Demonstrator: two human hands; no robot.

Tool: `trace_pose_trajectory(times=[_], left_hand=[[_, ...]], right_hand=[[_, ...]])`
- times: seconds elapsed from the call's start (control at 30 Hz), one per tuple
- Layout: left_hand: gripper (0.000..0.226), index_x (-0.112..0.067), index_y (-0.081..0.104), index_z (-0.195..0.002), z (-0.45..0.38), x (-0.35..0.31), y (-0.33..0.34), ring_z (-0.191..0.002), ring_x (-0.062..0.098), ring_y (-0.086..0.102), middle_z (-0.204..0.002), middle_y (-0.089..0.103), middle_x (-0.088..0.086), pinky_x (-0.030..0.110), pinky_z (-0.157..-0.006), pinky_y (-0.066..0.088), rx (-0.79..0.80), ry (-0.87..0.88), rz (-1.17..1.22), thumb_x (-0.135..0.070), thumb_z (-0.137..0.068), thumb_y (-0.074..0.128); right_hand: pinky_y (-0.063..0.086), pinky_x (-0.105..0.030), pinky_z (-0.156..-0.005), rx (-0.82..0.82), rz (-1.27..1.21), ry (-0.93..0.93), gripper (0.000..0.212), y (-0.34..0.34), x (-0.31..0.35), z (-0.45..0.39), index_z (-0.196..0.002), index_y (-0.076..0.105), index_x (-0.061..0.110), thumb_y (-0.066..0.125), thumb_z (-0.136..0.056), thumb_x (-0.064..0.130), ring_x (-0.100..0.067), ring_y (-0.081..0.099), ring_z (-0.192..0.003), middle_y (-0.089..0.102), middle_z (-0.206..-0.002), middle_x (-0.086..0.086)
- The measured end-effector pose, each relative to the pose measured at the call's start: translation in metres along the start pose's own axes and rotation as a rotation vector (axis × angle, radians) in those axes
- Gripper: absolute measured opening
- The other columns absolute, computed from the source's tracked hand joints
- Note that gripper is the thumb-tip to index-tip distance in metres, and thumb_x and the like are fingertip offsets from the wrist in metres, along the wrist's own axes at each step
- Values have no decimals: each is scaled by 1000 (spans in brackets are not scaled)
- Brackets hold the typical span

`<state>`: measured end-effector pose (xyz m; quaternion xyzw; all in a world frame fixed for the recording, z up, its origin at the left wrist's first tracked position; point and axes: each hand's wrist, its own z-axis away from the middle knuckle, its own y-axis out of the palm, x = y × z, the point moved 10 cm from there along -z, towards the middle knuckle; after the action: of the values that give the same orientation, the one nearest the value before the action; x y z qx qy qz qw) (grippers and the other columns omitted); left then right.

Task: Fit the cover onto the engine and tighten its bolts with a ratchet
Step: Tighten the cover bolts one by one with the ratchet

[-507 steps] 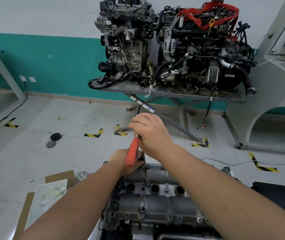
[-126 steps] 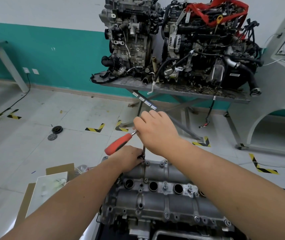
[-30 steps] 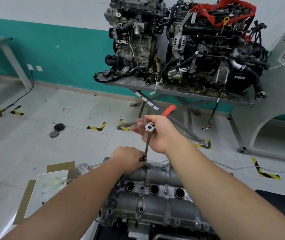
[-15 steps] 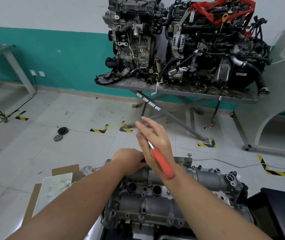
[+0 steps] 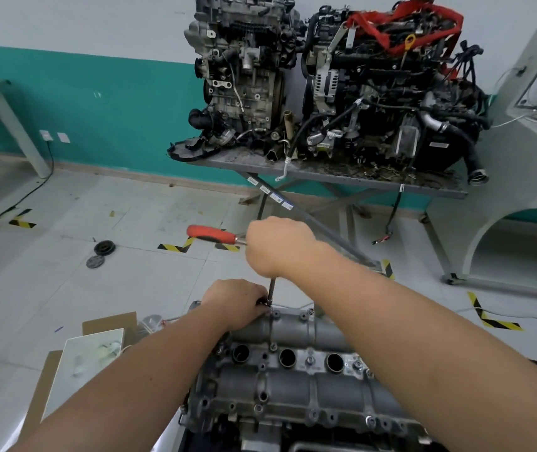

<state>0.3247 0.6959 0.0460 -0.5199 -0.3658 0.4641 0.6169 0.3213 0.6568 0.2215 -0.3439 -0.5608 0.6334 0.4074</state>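
The cast-metal cover (image 5: 293, 363), rigid and heavy, sits on the engine below, while the right hand (image 5: 280, 246) grips the stiff ratchet (image 5: 211, 234) at its head and the left hand's fingers (image 5: 259, 303) seemingly pinch the extension's tip.

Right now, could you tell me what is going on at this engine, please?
A person is tightening a bolt at the far edge of the engine cover. The right hand grips the head of a red-handled ratchet, while the left hand steadies its extension bar at the bolt.
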Motion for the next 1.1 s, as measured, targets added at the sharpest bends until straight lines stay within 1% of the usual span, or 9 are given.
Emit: trace_pose_trajectory(times=[0.17,0.23,0.3,0.47,0.57,0.67,0.8,0.9,1.1], left_hand=[[32,-39,60,-111,0,1,-1,-97,22,63,-105,69,-7,34,-66,37,-10,-5,33,-59,-95,41],[33,-39,60,-110,-1,1,-1,-98,21,64,-107,68,-7,34,-66,36,-10,-11,29,-59,-95,40],[33,-39,61,-110,-1,1,-1,-99,21,64,-108,68,-7,34,-66,36,-10,-12,26,-59,-95,40],[34,-36,60,-113,1,-1,-2,-98,21,64,-108,68,-7,33,-66,36,3,-7,11,-58,-97,40],[33,-37,59,-114,2,-2,-5,-102,21,63,-111,68,-7,33,-69,37,-3,-9,11,-58,-97,41],[34,-35,59,-115,2,-4,-5,-103,23,63,-113,68,-6,34,-69,39,23,-10,-15,-57,-98,40],[40,-30,59,-126,5,-9,-15,-115,25,58,-127,63,0,42,-90,50,-48,28,-95,-53,-99,41],[47,-26,54,-136,8,-13,-21,-125,27,52,-140,56,4,43,-101,45,-106,46,-151,-53,-99,43],[34,-31,59,-109,6,-5,-10,-95,24,64,-107,68,-3,34,-67,39,7,-16,-25,-57,-97,41]], right_hand=[[51,-28,-73,323,-1230,263,9,40,-16,1,-98,62,0,60,-91,5,-21,73,-64,73,-68,-10],[56,-28,-83,288,-1465,305,16,47,-18,0,-104,61,-4,62,-90,3,-24,74,-68,72,-67,-12],[57,-25,-75,238,-1558,319,10,50,-19,-1,-98,61,-3,63,-89,2,-26,73,-66,68,-58,-10],[49,-31,-56,7,-1014,162,24,30,-24,-4,-80,63,15,63,-93,35,-18,71,-57,59,-46,2],[36,-28,-50,-187,-460,-12,50,5,-14,-3,-66,55,20,49,-93,62,-22,62,-60,56,-57,2],[34,-30,-53,-250,-67,-251,48,-3,5,4,-76,50,25,35,-96,66,-23,55,-70,56,-73,4],[49,-37,-70,-262,104,-562,48,3,28,24,-94,59,22,30,-100,60,-23,59,-87,60,-88,2],[49,-38,-70,-299,104,-605,48,6,31,31,-97,60,20,30,-101,57,-23,58,-87,61,-89,1],[28,-30,-51,-344,-62,-203,45,5,2,12,-82,45,25,30,-99,64,-26,51,-64,47,-65,4]])
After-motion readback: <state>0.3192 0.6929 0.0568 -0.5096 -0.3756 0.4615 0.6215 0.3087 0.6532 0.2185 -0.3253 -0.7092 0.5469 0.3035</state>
